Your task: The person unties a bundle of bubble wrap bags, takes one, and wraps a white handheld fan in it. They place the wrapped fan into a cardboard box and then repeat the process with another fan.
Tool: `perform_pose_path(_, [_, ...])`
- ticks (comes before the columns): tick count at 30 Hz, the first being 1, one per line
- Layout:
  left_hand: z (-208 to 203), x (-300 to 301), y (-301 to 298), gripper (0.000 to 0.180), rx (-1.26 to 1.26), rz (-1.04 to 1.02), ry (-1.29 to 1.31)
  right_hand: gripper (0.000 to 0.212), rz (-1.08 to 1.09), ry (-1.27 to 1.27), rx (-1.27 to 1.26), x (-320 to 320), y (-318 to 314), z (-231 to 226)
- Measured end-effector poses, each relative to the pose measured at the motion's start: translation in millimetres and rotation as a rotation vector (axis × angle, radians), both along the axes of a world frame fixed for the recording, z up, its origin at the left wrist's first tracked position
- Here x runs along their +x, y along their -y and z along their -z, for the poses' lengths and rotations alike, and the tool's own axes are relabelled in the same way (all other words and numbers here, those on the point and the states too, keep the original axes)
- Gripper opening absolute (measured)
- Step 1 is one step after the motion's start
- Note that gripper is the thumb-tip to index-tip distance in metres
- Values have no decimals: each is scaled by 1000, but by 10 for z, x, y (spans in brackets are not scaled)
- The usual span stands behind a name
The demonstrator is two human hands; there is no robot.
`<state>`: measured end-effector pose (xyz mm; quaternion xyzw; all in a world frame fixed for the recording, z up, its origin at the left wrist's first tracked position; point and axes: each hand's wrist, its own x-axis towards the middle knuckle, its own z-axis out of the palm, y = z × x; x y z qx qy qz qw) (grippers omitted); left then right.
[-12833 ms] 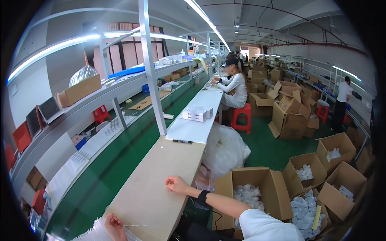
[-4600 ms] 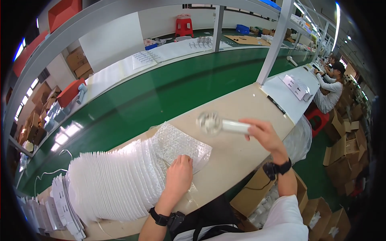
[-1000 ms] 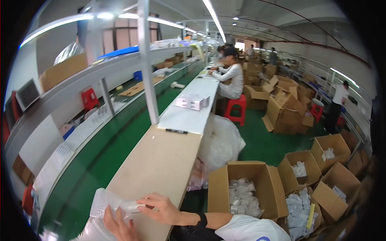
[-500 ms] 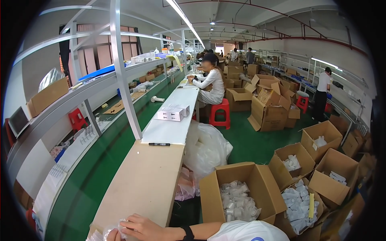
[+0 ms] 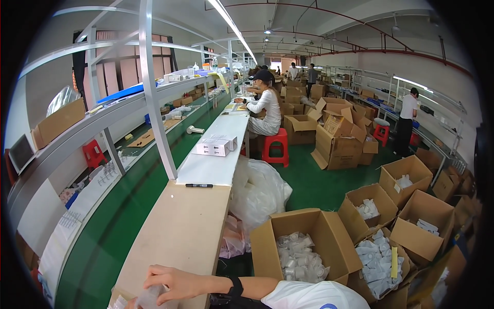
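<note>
At the near end of the wooden bench top (image 5: 175, 232), my right hand (image 5: 177, 282) curves its fingers and thumb around a whitish, translucent plastic bag (image 5: 150, 297). The bag's contents cannot be made out. Only a sliver of my left hand (image 5: 130, 304) shows at the lower edge, beside the bag, with its fingers hidden. More pale plastic pieces (image 5: 118, 303) lie at the bench's near left corner, cut off by the picture's edge.
A black marker (image 5: 198, 185) lies where the white bench section begins; white boxes (image 5: 215, 146) stand beyond it. On my right is an open carton (image 5: 262, 252) of clear-wrapped parts, with several more cartons behind. A seated co-worker (image 5: 265, 105) is farther along the bench.
My right hand has lifted slightly and its fingers have spread wider around the plastic. My left hand has sunk mostly out of the picture. The view has shifted slightly.
</note>
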<state>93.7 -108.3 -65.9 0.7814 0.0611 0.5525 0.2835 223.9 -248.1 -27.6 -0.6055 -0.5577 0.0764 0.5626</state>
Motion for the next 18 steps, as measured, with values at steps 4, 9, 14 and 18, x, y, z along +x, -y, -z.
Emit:
perform_pose_path(4, [9, -13, -22, 16, 12, -18, 4, 24, -51, -28, 46, 42, -62, -53])
perform_pose_path(9, [126, -26, -57, 26, 21, -31, -90, 17, 45, -153, 153, -97, -33, -203])
perform_pose_path(14, [256, -45, -54, 31, -176, 187, -325, 16, 40, -191, 116, -143, 52, -330])
perform_pose_path(18, [304, 33, -10, 35, -272, 287, -322, 15, 85, -190, 40, -98, 119, -337])
